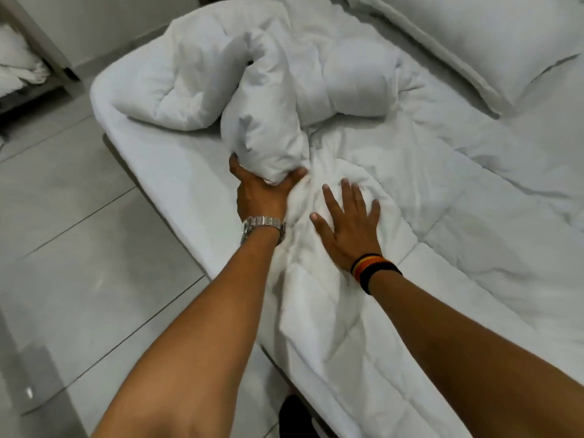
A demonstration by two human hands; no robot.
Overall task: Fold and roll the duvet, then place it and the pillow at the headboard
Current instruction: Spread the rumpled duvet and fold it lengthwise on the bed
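A white quilted duvet (363,128) lies crumpled across the bed, bunched into thick folds toward the far side and spread flat toward me. My left hand (259,192), with a metal watch on the wrist, grips a puffy bunched fold of the duvet near the bed's left edge. Just to its right, my right hand (347,222) rests flat on the duvet with fingers spread, a striped band on the wrist. A white pillow (493,36) lies at the far right of the bed.
The white-sheeted mattress (164,159) has its left edge running diagonally beside a grey tiled floor (63,216). A wooden shelf with white linen (19,64) stands at the far left. A dark shoe (294,415) shows at the bed's near edge.
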